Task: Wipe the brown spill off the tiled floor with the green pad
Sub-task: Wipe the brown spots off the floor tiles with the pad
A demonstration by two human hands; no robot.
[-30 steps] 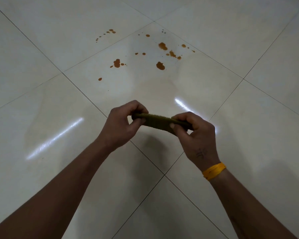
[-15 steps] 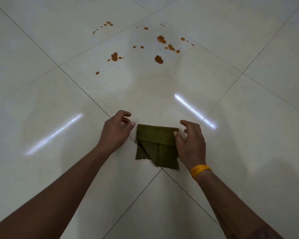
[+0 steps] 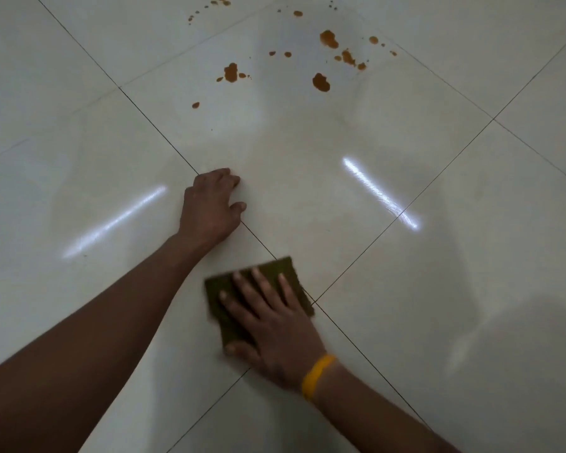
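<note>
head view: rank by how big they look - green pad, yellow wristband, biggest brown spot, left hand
1. green pad, partly covered by the right hand
2. left hand, close to the pad in size, so unsure
3. yellow wristband
4. biggest brown spot; it lies farther away, so it looks smaller

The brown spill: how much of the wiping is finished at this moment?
Done: the green pad lies flat on the tiled floor. In hand: the right hand presses it with straight fingers; the left hand rests on the floor. Left: all of the brown spill, far ahead of the pad, untouched.
</note>
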